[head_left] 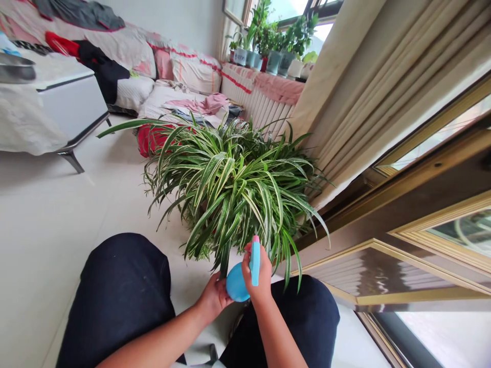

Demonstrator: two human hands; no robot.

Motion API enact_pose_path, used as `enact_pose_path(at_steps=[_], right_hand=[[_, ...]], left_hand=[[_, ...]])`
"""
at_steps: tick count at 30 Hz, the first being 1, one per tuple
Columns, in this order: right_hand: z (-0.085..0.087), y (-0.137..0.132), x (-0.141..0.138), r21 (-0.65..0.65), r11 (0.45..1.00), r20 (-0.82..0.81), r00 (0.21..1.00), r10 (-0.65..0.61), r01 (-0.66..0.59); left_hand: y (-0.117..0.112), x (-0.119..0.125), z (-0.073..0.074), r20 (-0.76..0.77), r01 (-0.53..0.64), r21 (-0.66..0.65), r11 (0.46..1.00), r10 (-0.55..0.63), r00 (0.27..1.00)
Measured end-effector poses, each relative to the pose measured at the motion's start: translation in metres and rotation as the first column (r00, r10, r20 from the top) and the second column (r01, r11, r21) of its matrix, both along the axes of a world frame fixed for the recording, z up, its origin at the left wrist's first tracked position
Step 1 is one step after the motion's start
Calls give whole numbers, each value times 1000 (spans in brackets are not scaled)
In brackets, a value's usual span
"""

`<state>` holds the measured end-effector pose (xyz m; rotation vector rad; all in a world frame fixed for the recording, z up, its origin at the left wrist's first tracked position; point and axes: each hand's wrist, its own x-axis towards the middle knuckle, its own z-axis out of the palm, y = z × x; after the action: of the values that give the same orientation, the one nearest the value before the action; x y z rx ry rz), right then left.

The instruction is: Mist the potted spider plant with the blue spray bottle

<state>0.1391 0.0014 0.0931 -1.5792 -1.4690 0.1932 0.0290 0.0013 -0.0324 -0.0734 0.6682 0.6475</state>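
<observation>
A blue plastic spray bottle (238,281) with a pale blue trigger head sits low in the middle of the view, in front of a large variegated spider plant (233,189). My left hand (214,297) cups the round bottle body from the lower left. My right hand (256,272) wraps around the neck and head of the bottle, and its fingers are close to the trigger. The bottle's tip is right next to the plant's lower striped leaves. The plant's pot is hidden under the leaves.
My knees in dark trousers (118,296) lie below the hands on a pale tile floor (57,204). To the right are a gold-framed glass door (399,204) and a beige curtain (356,97). Ahead stand a cloth-covered radiator (261,92), potted plants (268,46) and a cluttered sofa (184,76).
</observation>
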Motion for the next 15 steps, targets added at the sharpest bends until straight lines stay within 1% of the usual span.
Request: enact_pose_path(at_steps=[3, 6, 9, 12, 15], right_hand=[[2, -2, -2, 20, 1000, 6, 1000, -11, 11], [2, -4, -3, 54, 998, 7, 1000, -14, 13], [1, -6, -2, 93, 996, 6, 1000, 3, -4], [1, -6, -5, 137, 988, 11, 998, 64, -64], [2, -6, -10, 195, 966, 36, 985, 168, -172]], left_hand=[[0, 0, 1, 17, -10, 10, 1000, 10, 1000], [2, -2, 4, 13, -25, 13, 1000, 25, 1000], [4, -3, 9, 32, -39, 43, 998, 38, 999], [7, -5, 11, 57, -78, 66, 995, 74, 996], [12, -7, 13, 82, -104, 89, 991, 97, 992]])
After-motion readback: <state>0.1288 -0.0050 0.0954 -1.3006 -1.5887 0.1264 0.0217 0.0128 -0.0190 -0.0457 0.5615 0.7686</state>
